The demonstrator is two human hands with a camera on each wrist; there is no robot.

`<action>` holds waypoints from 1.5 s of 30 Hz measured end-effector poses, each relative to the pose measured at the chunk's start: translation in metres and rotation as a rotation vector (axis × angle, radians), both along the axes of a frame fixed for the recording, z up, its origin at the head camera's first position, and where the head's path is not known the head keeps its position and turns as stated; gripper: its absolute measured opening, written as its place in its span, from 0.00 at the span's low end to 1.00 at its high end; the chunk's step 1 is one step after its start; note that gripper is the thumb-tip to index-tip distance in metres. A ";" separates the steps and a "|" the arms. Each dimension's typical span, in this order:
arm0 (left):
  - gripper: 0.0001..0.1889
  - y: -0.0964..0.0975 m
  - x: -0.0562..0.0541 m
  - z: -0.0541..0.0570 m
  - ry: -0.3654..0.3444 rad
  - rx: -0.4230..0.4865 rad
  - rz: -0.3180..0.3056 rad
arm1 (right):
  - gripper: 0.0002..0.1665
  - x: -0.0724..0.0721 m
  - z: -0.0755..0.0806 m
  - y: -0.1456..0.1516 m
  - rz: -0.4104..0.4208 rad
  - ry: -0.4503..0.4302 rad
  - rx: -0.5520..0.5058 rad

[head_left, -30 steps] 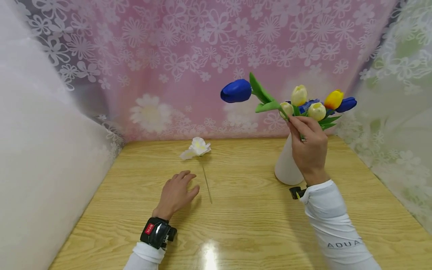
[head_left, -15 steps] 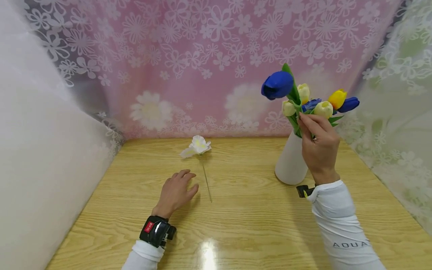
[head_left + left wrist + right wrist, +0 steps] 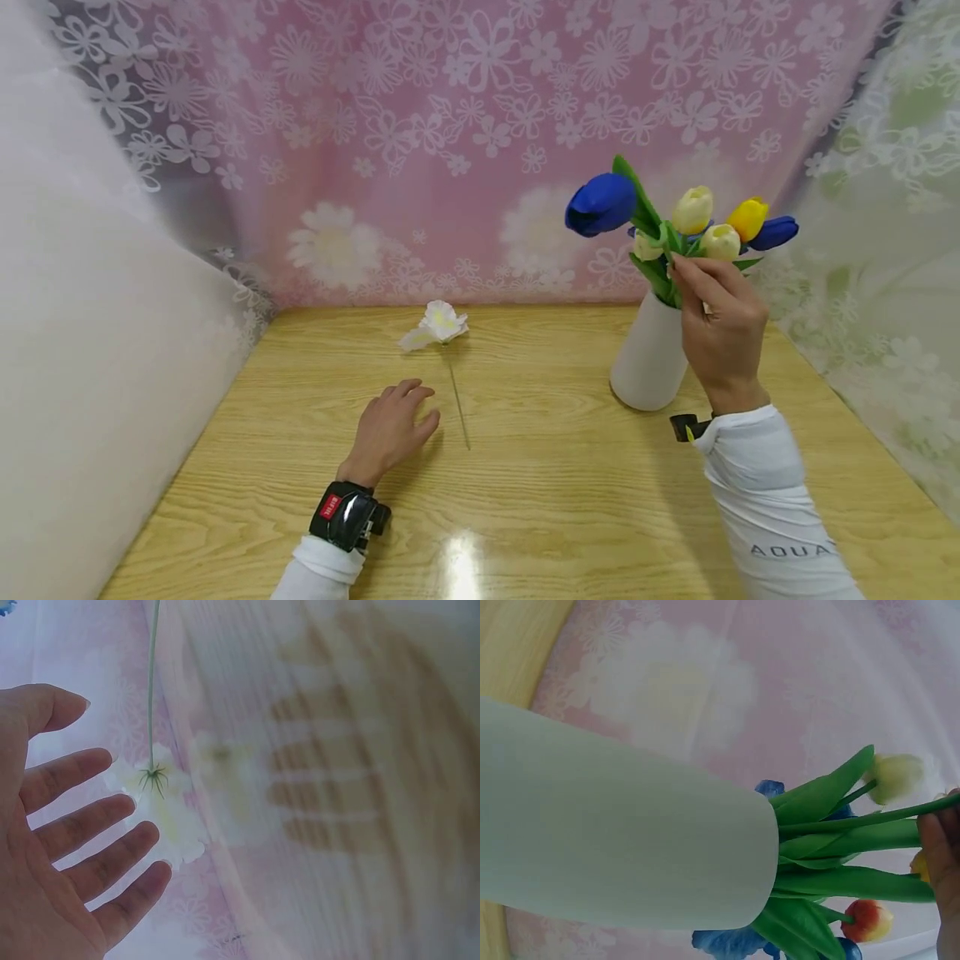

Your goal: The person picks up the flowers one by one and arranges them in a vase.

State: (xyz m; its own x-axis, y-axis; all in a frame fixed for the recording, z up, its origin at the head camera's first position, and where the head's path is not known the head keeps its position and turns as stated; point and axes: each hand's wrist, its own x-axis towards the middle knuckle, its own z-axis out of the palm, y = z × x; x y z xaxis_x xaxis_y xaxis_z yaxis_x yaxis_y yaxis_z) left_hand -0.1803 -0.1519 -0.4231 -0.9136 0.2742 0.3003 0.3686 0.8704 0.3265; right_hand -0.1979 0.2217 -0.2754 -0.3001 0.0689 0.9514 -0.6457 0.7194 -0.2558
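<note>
My right hand [image 3: 723,321] pinches the green stem of a blue tulip [image 3: 600,205] between thumb and fingers, above the mouth of a white vase [image 3: 648,358]. In the right wrist view that stem [image 3: 870,820] runs down into the vase opening among green leaves [image 3: 840,883]. The blue bloom leans out to the left of the other flowers. My left hand [image 3: 390,429] is held low over the table with its fingers spread, holding nothing. Just right of it lies a white flower [image 3: 441,323] with a thin bare stem. The left wrist view shows this stem [image 3: 151,690] apart from the fingers.
Cream tulips [image 3: 693,210], a yellow tulip [image 3: 748,219] and another blue tulip [image 3: 775,233] stand in the vase. Behind the wooden table [image 3: 547,492] hangs a pink floral curtain [image 3: 420,150]. Pale sheets [image 3: 112,333] close off both sides.
My right hand has moved right, bringing the blue tulip's stem from left of the bouquet to over the vase; its bloom swung right, then slightly back left. The left hand has stayed put.
</note>
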 end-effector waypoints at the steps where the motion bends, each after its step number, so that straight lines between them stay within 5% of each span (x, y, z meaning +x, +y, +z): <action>1: 0.17 0.000 0.000 0.000 0.001 0.003 0.000 | 0.13 0.000 -0.001 0.000 -0.001 -0.008 0.004; 28: 0.16 0.000 0.003 0.000 0.024 -0.011 0.010 | 0.13 0.006 0.003 0.003 -0.070 -0.085 -0.011; 35: 0.16 0.000 0.003 0.001 0.022 -0.016 0.012 | 0.12 0.004 0.003 0.003 -0.095 -0.138 0.084; 45: 0.16 -0.001 0.005 0.001 0.014 -0.015 0.015 | 0.14 0.022 0.022 0.001 -0.345 -0.434 0.091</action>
